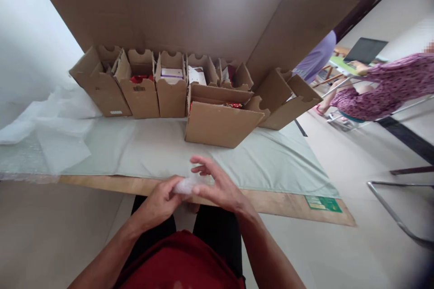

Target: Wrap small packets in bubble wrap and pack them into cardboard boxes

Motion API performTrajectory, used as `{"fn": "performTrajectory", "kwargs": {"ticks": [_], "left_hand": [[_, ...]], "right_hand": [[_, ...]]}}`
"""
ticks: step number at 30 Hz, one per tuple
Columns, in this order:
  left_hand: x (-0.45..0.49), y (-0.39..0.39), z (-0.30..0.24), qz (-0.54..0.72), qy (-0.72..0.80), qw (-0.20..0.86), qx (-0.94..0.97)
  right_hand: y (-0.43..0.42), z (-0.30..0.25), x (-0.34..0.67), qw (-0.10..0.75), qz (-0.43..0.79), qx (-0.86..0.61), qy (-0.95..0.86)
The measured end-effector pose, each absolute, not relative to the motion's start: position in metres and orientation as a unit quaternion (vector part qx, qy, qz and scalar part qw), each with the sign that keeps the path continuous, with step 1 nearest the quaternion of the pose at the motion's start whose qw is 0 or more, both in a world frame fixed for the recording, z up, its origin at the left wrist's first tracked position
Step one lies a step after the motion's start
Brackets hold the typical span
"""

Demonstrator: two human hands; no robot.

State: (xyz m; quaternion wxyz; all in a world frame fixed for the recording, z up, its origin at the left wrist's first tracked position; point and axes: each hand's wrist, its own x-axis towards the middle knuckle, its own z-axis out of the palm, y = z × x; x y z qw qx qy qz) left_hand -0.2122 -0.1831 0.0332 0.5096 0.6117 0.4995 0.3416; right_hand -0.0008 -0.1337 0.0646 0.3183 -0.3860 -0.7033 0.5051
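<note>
In front of my lap, at the table's near edge, my left hand (158, 202) grips a small whitish, see-through bundle (185, 185) that looks like rolled bubble wrap. What may be inside it is hidden, and the bundle is slightly blurred. To its right is my right hand (222, 188), with fingers raised and spread apart. Its thumb reaches toward the bundle's right end; whether it touches I cannot tell. Loose sheets of bubble wrap (63, 142) lie at the table's left end.
Several cardboard boxes (142, 104) line the back of the cloth-covered table (152, 153), before a tall cardboard panel (203, 13). One box (220, 124) stands forward of the row. At right, a person in a patterned pink garment (389, 83) sits by a laptop (366, 49).
</note>
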Motion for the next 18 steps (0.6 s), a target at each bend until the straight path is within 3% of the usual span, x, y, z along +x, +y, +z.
{"fn": "performTrajectory", "kwargs": {"ticks": [5, 8, 13, 18], "left_hand": [[-0.2, -0.181, 0.04, 0.278, 0.525, 0.442, 0.672], [-0.196, -0.176, 0.04, 0.258, 0.533, 0.44, 0.675], [-0.198, -0.158, 0.061, 0.26, 0.501, 0.401, 0.722], [-0.194, -0.099, 0.107, 0.399, 0.443, 0.103, 0.796]], "right_hand": [[-0.149, 0.088, 0.01, 0.147, 0.408, -0.404, -0.806], [-0.155, 0.082, 0.014, 0.11, 0.35, -0.419, -0.831], [-0.143, 0.081, 0.03, 0.154, 0.326, -0.465, -0.809], [-0.11, 0.138, 0.077, 0.27, 0.259, -0.488, -0.789]]}}
